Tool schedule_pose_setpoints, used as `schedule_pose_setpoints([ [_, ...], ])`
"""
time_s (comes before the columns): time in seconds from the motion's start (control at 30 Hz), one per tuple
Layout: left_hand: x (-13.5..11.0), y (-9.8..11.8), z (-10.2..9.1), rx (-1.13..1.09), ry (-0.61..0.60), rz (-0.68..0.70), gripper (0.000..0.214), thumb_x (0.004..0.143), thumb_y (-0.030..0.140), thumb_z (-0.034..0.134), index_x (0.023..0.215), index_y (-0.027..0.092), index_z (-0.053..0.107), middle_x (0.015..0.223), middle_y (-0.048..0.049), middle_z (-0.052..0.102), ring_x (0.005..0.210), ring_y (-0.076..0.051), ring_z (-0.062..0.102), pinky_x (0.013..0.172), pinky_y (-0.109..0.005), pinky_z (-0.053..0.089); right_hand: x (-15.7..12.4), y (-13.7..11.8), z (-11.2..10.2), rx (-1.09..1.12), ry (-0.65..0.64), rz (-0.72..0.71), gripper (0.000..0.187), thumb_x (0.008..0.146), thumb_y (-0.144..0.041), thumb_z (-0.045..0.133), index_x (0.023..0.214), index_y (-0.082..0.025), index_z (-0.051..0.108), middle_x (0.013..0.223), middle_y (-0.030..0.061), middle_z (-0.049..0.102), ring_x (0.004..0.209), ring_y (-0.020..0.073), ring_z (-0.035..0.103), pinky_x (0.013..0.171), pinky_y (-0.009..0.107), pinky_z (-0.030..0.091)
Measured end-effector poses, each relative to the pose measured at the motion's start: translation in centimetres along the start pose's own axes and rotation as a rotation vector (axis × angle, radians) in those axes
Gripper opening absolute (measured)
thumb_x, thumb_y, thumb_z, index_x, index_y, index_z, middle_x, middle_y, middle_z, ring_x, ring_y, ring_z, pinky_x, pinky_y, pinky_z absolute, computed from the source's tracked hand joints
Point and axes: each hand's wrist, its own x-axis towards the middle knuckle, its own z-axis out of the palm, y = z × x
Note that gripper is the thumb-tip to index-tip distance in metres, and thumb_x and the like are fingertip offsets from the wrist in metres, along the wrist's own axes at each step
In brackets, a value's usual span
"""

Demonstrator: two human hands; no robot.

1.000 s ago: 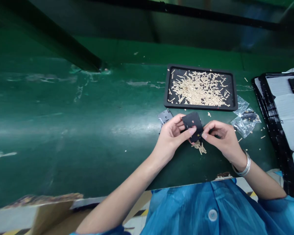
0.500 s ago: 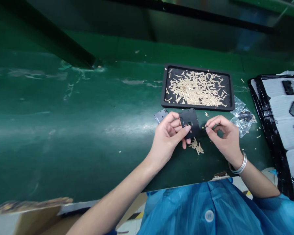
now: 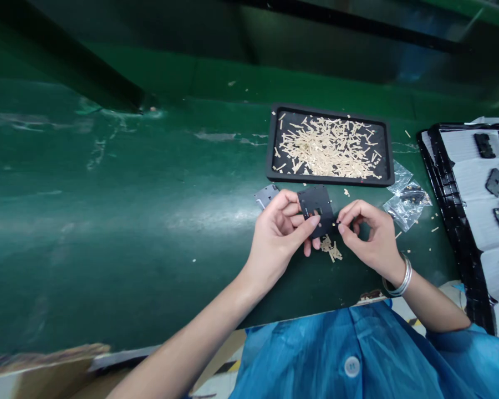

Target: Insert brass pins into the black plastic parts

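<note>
A flat black plastic plate (image 3: 318, 200) with a small square cut-out is gripped in my left hand (image 3: 285, 227), thumb on its face and fingers behind. My right hand (image 3: 368, 230) is closed in a pinch just right of the plate, on a tiny dark piece (image 3: 338, 223) too small to name. A little pile of pale tan strips (image 3: 332, 249) lies on the table below the plate. Behind my left fingers, a grey plate (image 3: 266, 194) rests on the table, partly covered by the hand.
A shallow black tray (image 3: 274, 144) heaped with tan strips sits beyond my hands. To its right lies a clear plastic bag (image 3: 407, 205) with small dark parts. A black-edged tray (image 3: 444, 210) holds several black parts on white lining. A dark post (image 3: 120, 94) rises at the back left.
My right hand has come slightly closer to the black plate, with its pinch unchanged. The left hand keeps its hold on the plate. The whole view has shifted a little.
</note>
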Motion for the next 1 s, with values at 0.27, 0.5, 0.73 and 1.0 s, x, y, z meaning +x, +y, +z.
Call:
schedule_pose_setpoints([
  [0.27, -0.14, 0.21, 0.19, -0.036, 0.004, 0.034, 0.028, 0.075, 0.016, 0.073, 0.081, 0.019, 0.046, 0.071, 0.0066, 0.065, 0.039, -0.006, 0.06, 0.031, -0.011, 0.044, 0.31, 0.04, -0.3, 0.117, -0.068, 0.053, 0.011, 0.076, -0.012, 0.059, 0.068, -0.019, 0.056, 0.069, -0.0011, 0.061, 0.062, 0.0101, 0.056, 0.053, 0.023, 0.041],
  [0.5, -0.33, 0.25, 0.22, -0.046, -0.011, 0.06, 0.026, 0.076, 0.013, 0.072, 0.081, 0.019, 0.047, 0.07, 0.0068, 0.064, 0.04, -0.006, 0.059, 0.032, -0.011, 0.044, 0.25, -0.13, -0.24, 0.08, -0.043, -0.014, 0.014, 0.074, -0.008, 0.058, 0.068, -0.02, 0.054, 0.071, -0.0016, 0.062, 0.061, 0.0086, 0.055, 0.051, 0.021, 0.041],
  [0.73, -0.48, 0.17, 0.17, -0.032, -0.009, 0.069, 0.024, 0.077, 0.011, 0.07, 0.081, 0.019, 0.048, 0.069, 0.0066, 0.063, 0.042, -0.006, 0.06, 0.034, -0.011, 0.046, 0.15, -0.16, -0.34, 0.042, -0.058, -0.076, 0.017, 0.074, -0.005, 0.057, 0.068, -0.02, 0.052, 0.071, -0.0019, 0.06, 0.062, 0.0084, 0.053, 0.051, 0.021, 0.039],
  [1.0, -0.4, 0.14, 0.27, -0.018, -0.001, 0.069, 0.023, 0.077, 0.011, 0.069, 0.08, 0.019, 0.048, 0.068, 0.0069, 0.063, 0.041, -0.006, 0.059, 0.035, -0.012, 0.046, 0.37, -0.24, -0.31, 0.117, -0.102, 0.04, 0.014, 0.075, -0.01, 0.059, 0.067, -0.02, 0.055, 0.068, -0.0022, 0.059, 0.06, 0.0098, 0.052, 0.053, 0.024, 0.041],
])
